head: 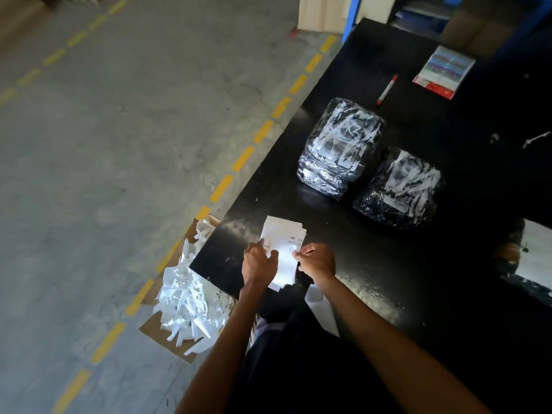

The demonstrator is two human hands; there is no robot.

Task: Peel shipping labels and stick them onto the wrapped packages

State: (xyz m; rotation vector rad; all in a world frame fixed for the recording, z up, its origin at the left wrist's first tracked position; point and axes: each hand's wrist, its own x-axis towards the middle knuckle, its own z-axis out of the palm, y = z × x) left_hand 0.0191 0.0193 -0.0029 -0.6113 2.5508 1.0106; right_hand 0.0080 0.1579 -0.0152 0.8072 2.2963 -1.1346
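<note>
**On and beside the table**

Labels [283, 234] lie at the table's [388, 279] near edge. Behind them sit a left package [340, 147] and a right package [398, 189], side by side. A marker [387, 89] and a packet [443, 71] lie farther back. Left of the table, a box [155, 330] on the floor [119, 144] holds scraps [185, 297].

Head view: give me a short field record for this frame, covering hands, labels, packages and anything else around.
left hand: grips the label stack at its left edge
right hand: fingers pinch the stack's right edge
label stack: lies on the black table, near its front edge
packages: far package and near package, beyond the stack, untouched
other: red marker, flat packet, box of paper scraps on the floor
</note>
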